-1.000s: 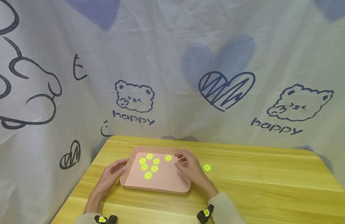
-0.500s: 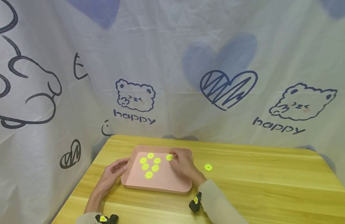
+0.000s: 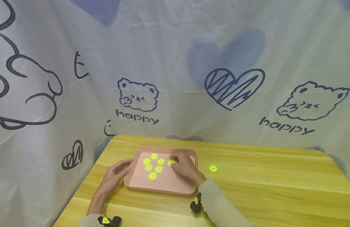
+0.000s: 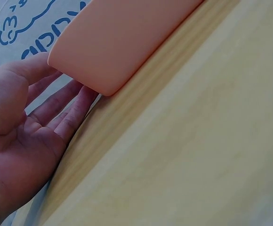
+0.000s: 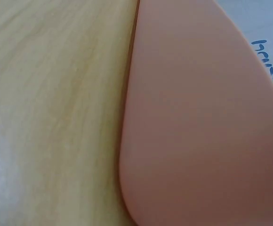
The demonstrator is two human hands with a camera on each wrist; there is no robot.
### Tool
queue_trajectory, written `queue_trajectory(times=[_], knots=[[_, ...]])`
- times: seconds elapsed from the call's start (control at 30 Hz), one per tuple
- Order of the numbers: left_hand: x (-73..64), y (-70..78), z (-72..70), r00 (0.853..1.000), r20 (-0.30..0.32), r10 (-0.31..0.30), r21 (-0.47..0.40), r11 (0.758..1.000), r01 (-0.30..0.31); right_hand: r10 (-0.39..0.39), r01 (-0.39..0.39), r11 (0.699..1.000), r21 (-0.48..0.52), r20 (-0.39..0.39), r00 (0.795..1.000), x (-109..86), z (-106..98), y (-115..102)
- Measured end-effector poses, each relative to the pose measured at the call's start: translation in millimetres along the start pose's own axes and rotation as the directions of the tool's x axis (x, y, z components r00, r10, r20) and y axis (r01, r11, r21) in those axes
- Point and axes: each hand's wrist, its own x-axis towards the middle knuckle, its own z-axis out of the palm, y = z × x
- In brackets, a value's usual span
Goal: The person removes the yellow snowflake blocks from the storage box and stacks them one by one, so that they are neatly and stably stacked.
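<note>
The left hand (image 3: pixel 113 177) touched the side of the pink tray (image 3: pixel 169 183) with loose fingers. Apart from it, the right hand (image 3: pixel 185 165) pinched one yellow flower (image 3: pixel 170 162) inside the tray. Six more yellow flowers (image 3: pixel 148 167) lay near, also inside. Another flower (image 3: pixel 213 168) lay on the counter (image 3: pixel 265 186), right of the tray.

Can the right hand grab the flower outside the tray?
Probably yes: that flower lies uncovered on the table beside the tray, though the right hand is busy with another flower.
</note>
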Motion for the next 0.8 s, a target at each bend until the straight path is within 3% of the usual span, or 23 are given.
queue_trajectory(times=[0.4,0.63,0.8], knots=[[1.6,-2.4,-1.3,1.0,-0.016,-0.023,0.017,1.0,0.023,0.045,-0.042,0.998,-0.042,0.059,0.997,-1.7,-1.8,-5.3],[1.2,-1.1,-0.4,1.0,-0.012,-0.02,0.014,1.0,0.021,0.025,-0.018,0.998,-0.067,0.103,0.994,-10.1,-5.1,-9.7],[1.2,-1.2,-0.2,0.999,-0.023,-0.028,0.023,0.999,0.029,0.028,-0.03,0.999,0.026,0.087,0.996,-16.2,-9.5,-12.3]])
